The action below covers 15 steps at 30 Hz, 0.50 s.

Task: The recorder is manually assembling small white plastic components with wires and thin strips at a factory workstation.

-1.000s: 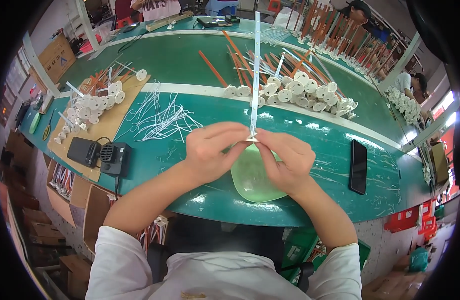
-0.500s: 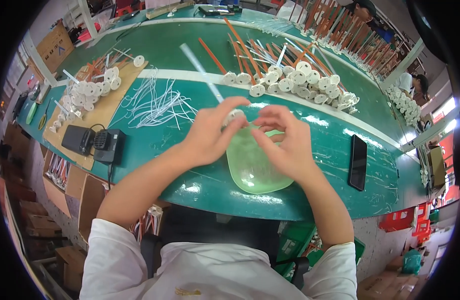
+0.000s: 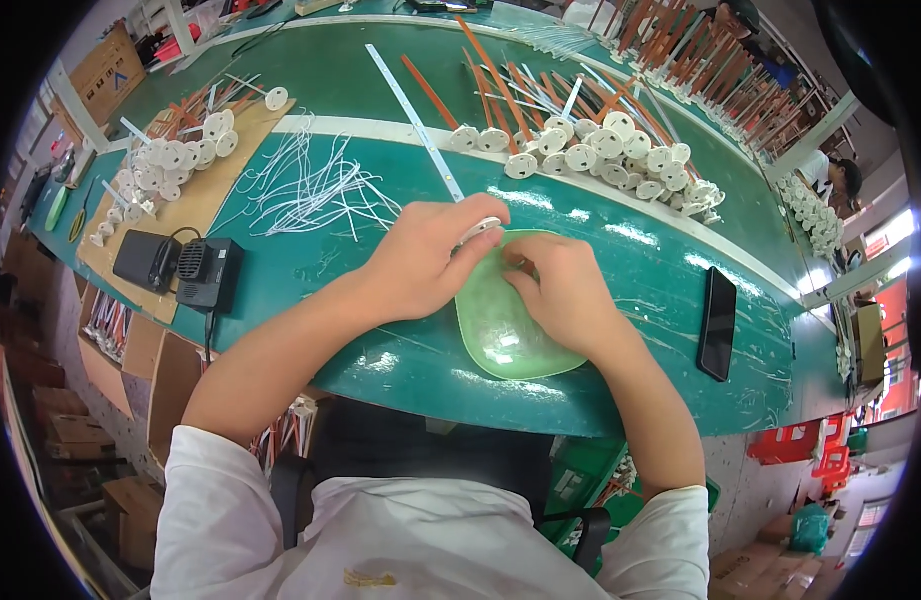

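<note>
My left hand [image 3: 421, 262] is closed on a round white disc [image 3: 483, 229], held between thumb and fingers. From that disc a long, narrow white strip [image 3: 413, 118] with small dots along it points away to the far left. My right hand [image 3: 569, 295] is over a shallow light green plastic dish [image 3: 516, 352], its thumb and fingertips drawn together in a pinch. Whatever lies between those fingertips is too small or hidden to make out. The dish stands on the green table [image 3: 381, 375], partly covered by both hands.
White discs with orange and white strips [image 3: 606, 150] lie heaped beyond my hands, with another heap [image 3: 171, 175] on cardboard at left. Thin white wires [image 3: 306, 195], a black power adapter [image 3: 211, 270] and a phone [image 3: 718, 323] lie on the table. A co-worker [image 3: 831, 178] is far right.
My right hand has lowered over the dish, and its spread fingers have closed into a pinch. My left hand keeps the disc, turned slightly, and the strip's blur is gone.
</note>
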Each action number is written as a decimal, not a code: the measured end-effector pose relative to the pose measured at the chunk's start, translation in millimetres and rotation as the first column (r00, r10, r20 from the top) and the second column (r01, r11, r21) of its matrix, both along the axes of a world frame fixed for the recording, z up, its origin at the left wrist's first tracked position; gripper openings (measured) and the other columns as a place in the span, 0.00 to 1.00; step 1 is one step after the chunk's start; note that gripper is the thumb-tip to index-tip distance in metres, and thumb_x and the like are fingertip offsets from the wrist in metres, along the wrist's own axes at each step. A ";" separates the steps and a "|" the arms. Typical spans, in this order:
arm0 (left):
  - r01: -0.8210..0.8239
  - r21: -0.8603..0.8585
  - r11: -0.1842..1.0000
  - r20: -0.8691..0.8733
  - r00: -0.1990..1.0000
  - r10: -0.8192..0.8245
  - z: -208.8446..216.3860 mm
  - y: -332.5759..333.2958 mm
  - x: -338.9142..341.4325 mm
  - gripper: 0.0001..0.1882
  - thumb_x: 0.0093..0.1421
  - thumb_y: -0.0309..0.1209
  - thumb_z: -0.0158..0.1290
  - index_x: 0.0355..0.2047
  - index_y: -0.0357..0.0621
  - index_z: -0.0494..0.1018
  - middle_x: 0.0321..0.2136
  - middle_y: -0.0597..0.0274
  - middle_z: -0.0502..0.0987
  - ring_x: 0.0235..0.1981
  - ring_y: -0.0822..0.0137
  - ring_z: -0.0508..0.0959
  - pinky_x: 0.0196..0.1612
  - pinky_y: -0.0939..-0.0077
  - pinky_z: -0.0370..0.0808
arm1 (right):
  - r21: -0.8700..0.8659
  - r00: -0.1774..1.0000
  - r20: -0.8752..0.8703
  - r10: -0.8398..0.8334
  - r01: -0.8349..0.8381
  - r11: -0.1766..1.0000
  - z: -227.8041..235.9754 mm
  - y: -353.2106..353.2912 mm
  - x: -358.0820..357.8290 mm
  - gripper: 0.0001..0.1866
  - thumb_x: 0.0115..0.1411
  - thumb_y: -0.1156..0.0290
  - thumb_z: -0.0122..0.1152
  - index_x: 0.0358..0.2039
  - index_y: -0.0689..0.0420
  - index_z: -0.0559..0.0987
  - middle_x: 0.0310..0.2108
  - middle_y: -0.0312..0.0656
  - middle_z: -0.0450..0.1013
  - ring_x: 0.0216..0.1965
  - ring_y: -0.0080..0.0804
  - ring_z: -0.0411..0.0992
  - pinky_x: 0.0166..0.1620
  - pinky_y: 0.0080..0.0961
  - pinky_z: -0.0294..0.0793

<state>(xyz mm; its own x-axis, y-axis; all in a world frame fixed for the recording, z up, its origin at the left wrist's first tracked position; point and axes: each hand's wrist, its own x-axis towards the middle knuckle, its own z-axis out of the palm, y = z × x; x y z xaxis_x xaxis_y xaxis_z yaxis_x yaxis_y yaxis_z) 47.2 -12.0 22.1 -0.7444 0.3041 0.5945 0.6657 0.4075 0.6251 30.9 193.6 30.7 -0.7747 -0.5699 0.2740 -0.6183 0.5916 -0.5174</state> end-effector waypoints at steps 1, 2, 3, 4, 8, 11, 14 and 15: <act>-0.002 -0.005 1.000 -0.019 1.000 0.002 0.4 0.6 0.3 0.06 0.66 0.28 0.51 0.43 0.45 0.72 0.29 0.47 0.78 0.32 0.43 0.79 0.33 0.58 0.73 | 0.016 1.000 0.011 0.009 -0.009 1.000 0.3 -2.3 0.3 0.11 0.54 0.79 0.63 0.39 0.65 0.80 0.36 0.53 0.78 0.35 0.50 0.79 0.40 0.38 0.78; 0.001 -0.006 1.000 -0.019 1.000 -0.002 0.9 1.0 1.1 0.06 0.66 0.28 0.51 0.43 0.45 0.72 0.29 0.47 0.78 0.32 0.43 0.79 0.33 0.58 0.73 | 0.031 1.000 0.022 0.017 -0.018 0.999 0.6 -3.7 1.0 0.10 0.54 0.80 0.62 0.38 0.64 0.81 0.36 0.53 0.78 0.36 0.51 0.78 0.40 0.38 0.77; -0.001 -0.022 1.000 -0.012 1.000 0.001 1.5 1.2 2.4 0.06 0.66 0.28 0.51 0.43 0.45 0.72 0.29 0.47 0.78 0.32 0.43 0.79 0.33 0.58 0.74 | 0.030 1.000 0.021 0.014 -0.014 0.999 -0.4 -4.1 1.9 0.10 0.54 0.80 0.62 0.38 0.64 0.81 0.36 0.53 0.78 0.36 0.51 0.78 0.40 0.38 0.77; -0.006 -0.041 0.999 -0.007 1.000 0.006 2.1 0.3 2.6 0.06 0.66 0.29 0.51 0.43 0.45 0.72 0.29 0.47 0.78 0.32 0.43 0.79 0.33 0.58 0.74 | 0.020 0.999 0.019 0.026 -0.026 0.999 -2.9 -5.3 1.0 0.09 0.55 0.80 0.61 0.38 0.64 0.81 0.36 0.53 0.78 0.36 0.52 0.78 0.40 0.39 0.77; -0.025 -0.068 0.997 -0.013 1.000 0.024 1.9 -1.1 2.4 0.09 0.65 0.28 0.54 0.45 0.42 0.73 0.31 0.54 0.83 0.32 0.56 0.84 0.35 0.70 0.78 | -0.022 0.999 -0.006 0.049 -0.049 0.999 0.8 -2.1 3.4 0.09 0.55 0.81 0.60 0.37 0.63 0.81 0.34 0.51 0.77 0.37 0.51 0.77 0.40 0.40 0.76; -0.028 0.084 0.996 0.062 0.998 0.023 3.9 -0.7 1.6 0.12 0.66 0.33 0.53 0.48 0.44 0.71 0.32 0.51 0.81 0.34 0.52 0.83 0.39 0.64 0.76 | -0.099 0.995 -0.062 0.079 -0.085 0.991 13.7 2.8 3.2 0.09 0.56 0.82 0.62 0.38 0.63 0.81 0.34 0.49 0.78 0.35 0.45 0.79 0.40 0.33 0.79; 0.114 0.299 0.947 0.174 0.970 -0.171 11.7 -3.8 5.7 0.22 0.70 0.38 0.50 0.60 0.43 0.66 0.48 0.50 0.79 0.46 0.59 0.81 0.48 0.66 0.76 | -0.362 0.997 -0.081 0.018 -0.046 0.931 20.5 1.0 8.9 0.09 0.55 0.84 0.64 0.38 0.64 0.82 0.34 0.46 0.80 0.34 0.35 0.80 0.42 0.27 0.80; 0.193 0.460 0.866 0.246 0.910 -0.334 12.8 -4.9 7.6 0.26 0.71 0.40 0.45 0.65 0.42 0.59 0.57 0.48 0.71 0.55 0.57 0.76 0.53 0.63 0.73 | -0.365 0.997 -0.081 0.018 -0.046 0.930 20.4 -0.7 12.1 0.09 0.55 0.84 0.64 0.38 0.64 0.82 0.34 0.46 0.80 0.34 0.35 0.80 0.42 0.27 0.80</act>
